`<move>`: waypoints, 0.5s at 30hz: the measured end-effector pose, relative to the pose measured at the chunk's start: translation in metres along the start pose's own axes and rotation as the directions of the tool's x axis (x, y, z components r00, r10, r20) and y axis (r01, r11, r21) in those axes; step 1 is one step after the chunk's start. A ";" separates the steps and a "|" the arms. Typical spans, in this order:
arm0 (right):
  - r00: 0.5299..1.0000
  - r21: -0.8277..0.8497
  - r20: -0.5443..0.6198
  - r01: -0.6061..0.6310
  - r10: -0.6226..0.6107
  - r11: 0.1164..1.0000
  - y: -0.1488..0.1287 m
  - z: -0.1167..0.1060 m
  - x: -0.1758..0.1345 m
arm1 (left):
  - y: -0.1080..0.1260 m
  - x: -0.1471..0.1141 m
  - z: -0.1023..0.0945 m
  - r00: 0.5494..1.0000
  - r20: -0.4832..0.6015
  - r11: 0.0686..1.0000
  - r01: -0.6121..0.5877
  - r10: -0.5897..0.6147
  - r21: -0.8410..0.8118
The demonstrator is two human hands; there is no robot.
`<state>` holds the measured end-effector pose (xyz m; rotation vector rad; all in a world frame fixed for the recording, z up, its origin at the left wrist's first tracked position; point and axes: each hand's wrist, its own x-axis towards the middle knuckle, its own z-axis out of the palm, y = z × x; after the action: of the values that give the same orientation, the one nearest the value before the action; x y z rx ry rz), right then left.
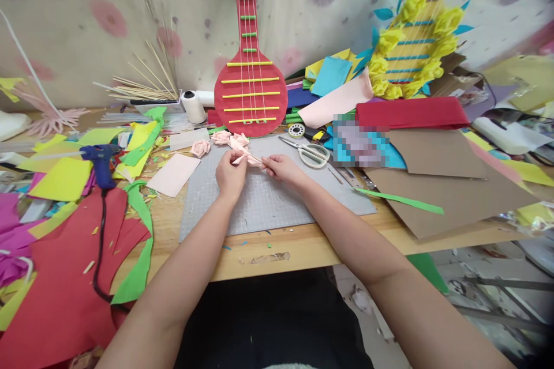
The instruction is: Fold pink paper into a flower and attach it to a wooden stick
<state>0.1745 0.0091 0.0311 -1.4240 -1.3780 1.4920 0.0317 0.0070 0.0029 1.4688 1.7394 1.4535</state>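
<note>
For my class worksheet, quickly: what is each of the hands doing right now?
Left hand: closed on the pink paper strip.
Right hand: closed, pinching the same strip's other end.

A craft workshop: table (277, 248) strewn with coloured paper scraps (64, 277), a glue gun (100, 162), scissors (309, 153), a cutting mat (277, 202) and paper guitars (250, 69)

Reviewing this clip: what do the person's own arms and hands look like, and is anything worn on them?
Both arms are bare from the lower edge of the picture to the fingers, with no sleeves in view. The left hand and the right hand wear no gloves, and no watch, bracelet or ring can be made out at this size. A dark garment shows between the forearms.
</note>
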 end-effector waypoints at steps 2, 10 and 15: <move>1.000 0.012 0.011 -0.010 0.010 1.000 0.000 0.000 0.000 | -0.004 0.002 0.001 0.999 0.018 0.996 0.029 -0.028 -0.083; 0.996 0.060 0.077 -0.043 0.038 0.997 0.006 0.000 0.002 | -0.007 0.010 0.005 0.954 0.041 0.873 0.290 -0.298 -0.391; 0.993 0.045 0.114 0.008 -0.013 0.999 0.006 0.001 -0.001 | -0.001 0.009 0.002 0.947 0.027 0.851 0.301 -0.321 -0.430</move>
<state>0.1748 0.0059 0.0252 -1.3196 -1.4088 1.6099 0.0298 0.0158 0.0039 0.8826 1.4686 1.5709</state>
